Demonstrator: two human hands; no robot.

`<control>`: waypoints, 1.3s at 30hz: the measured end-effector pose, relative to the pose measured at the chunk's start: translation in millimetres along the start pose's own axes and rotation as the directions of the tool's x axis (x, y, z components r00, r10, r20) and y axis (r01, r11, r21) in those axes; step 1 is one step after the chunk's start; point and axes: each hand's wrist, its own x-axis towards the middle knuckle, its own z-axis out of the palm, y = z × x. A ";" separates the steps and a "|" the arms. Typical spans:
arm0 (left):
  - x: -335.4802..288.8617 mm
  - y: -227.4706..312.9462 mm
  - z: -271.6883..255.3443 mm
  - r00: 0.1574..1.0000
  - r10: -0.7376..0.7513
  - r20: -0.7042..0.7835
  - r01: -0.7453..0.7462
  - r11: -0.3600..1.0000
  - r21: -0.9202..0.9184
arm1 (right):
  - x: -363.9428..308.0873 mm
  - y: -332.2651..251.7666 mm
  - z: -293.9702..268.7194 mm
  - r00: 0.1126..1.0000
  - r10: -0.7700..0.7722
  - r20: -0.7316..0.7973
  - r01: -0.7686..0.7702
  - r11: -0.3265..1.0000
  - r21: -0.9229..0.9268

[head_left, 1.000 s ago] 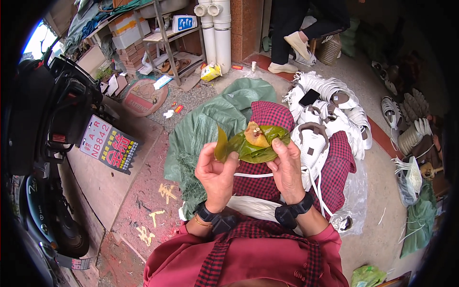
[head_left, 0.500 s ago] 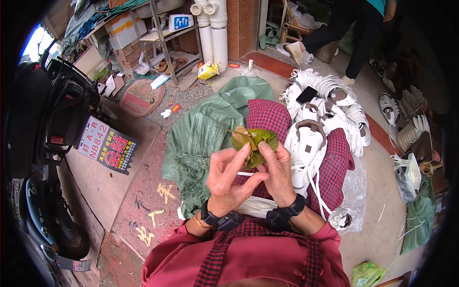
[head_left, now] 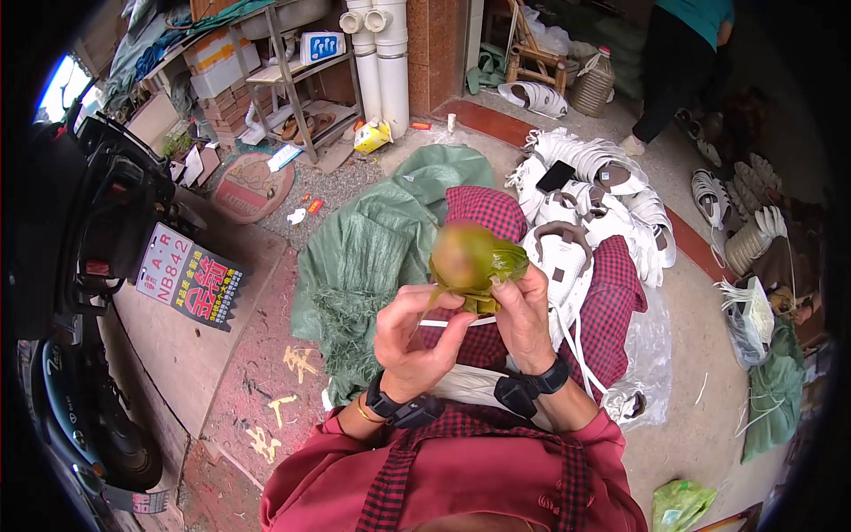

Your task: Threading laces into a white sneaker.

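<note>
Both hands hold a green leaf-wrapped bundle (head_left: pixel 472 264) up in front of me, over my lap. My left hand (head_left: pixel 415 337) pinches the leaf's lower left side between thumb and fingers. My right hand (head_left: pixel 523 315) grips its right underside. A white string (head_left: pixel 456 323) runs across between the two hands under the bundle. Each wrist carries a black band. A red checked cloth (head_left: pixel 612 301) covers my lap below.
A green woven sack (head_left: pixel 372 244) lies on the ground to my left. White sandal parts (head_left: pixel 594 173) are piled ahead right. A parked motorbike (head_left: pixel 80 266) stands at far left, a metal shelf (head_left: pixel 292 80) behind. Another person (head_left: pixel 678 62) stands at the top right.
The open leaves seen a second ago have been folded shut into a compact bundle. Both hands have closed in around it and raised it slightly.
</note>
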 end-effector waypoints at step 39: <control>12.6 19.2 4.0 0.936 0.169 0.308 -0.202 0.976 0.077 | -20.6 -46.2 -10.0 0.994 -0.028 0.102 0.015 0.992 0.124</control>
